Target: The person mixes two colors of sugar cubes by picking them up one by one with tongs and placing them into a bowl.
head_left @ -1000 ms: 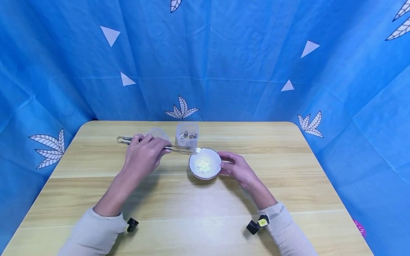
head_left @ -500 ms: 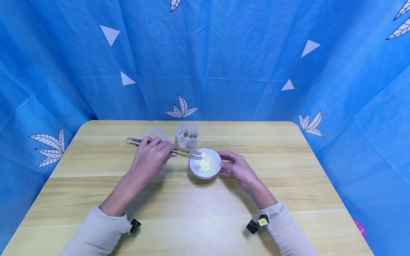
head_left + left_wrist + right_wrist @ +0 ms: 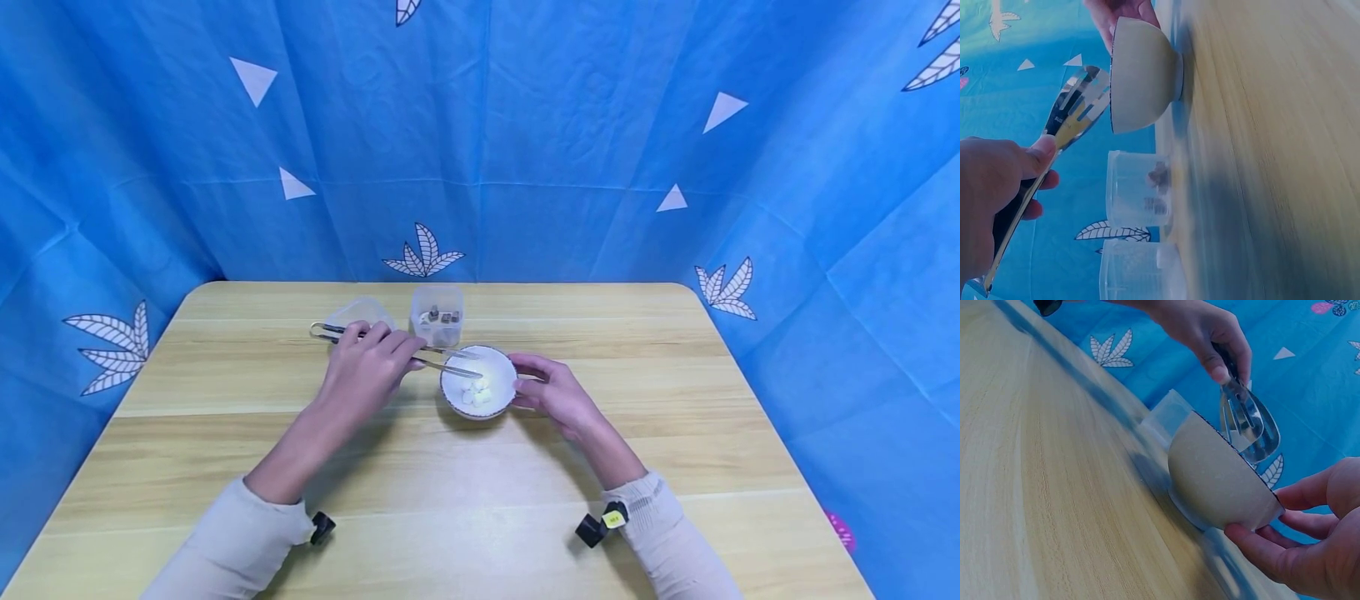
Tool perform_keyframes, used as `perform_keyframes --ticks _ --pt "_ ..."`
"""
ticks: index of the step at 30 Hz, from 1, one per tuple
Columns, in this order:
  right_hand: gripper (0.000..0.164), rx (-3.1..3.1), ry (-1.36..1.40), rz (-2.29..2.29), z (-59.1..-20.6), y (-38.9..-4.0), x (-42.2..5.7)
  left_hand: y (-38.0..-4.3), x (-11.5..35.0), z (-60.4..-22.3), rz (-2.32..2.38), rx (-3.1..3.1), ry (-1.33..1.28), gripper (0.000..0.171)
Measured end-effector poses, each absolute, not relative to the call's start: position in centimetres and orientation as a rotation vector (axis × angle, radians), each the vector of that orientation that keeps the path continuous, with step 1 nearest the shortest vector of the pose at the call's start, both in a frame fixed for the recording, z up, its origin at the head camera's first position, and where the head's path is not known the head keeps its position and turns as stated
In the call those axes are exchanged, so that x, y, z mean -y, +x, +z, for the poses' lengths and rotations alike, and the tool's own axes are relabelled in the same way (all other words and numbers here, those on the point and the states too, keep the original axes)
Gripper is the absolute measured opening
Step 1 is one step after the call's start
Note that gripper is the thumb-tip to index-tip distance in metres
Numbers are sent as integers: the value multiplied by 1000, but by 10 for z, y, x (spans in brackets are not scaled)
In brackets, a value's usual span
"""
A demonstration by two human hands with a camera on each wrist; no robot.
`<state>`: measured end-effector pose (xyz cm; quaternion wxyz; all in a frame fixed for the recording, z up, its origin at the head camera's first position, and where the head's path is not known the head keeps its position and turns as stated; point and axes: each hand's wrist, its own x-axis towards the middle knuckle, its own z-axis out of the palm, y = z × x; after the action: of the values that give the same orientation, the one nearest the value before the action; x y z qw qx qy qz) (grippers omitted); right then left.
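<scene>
In the head view my left hand (image 3: pixel 371 367) grips metal tongs (image 3: pixel 1007 219) by their dark handle. Their slotted ends (image 3: pixel 1254 428) stand apart over a small bowl (image 3: pixel 504 379), and no piece shows between them. The bowl is white inside, with a dark rim, and its outer wall looks beige in both wrist views. Several white cube-like pieces (image 3: pixel 480 397) lie at its bottom. From the right, my right hand (image 3: pixel 558 396) holds the bowl's side, fingers at the rim and thumb lower on the wall. The bowl's base stands on the wooden table (image 3: pixel 480 500).
Behind the bowl is a clear plastic container (image 3: pixel 437 329) with several small brown pieces. A second translucent container (image 3: pixel 1138 269) stands to its left, partly hidden by my left hand in the head view. A blue curtain (image 3: pixel 570 167) hangs behind the table.
My left hand has moved right, bringing the tongs from the bowl's left rim to over its inside. The white piece has left the tongs, whose ends have spread. My right hand stays still.
</scene>
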<state>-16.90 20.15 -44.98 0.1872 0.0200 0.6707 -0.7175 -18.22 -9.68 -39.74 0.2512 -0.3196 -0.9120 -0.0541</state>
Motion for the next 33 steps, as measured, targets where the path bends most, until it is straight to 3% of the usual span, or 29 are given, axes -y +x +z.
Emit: perform_keyframes --ticks 33 --pt "51 -1897 72 -2009 -450 -171 -201 -210 179 -354 -9 2414 -690 26"
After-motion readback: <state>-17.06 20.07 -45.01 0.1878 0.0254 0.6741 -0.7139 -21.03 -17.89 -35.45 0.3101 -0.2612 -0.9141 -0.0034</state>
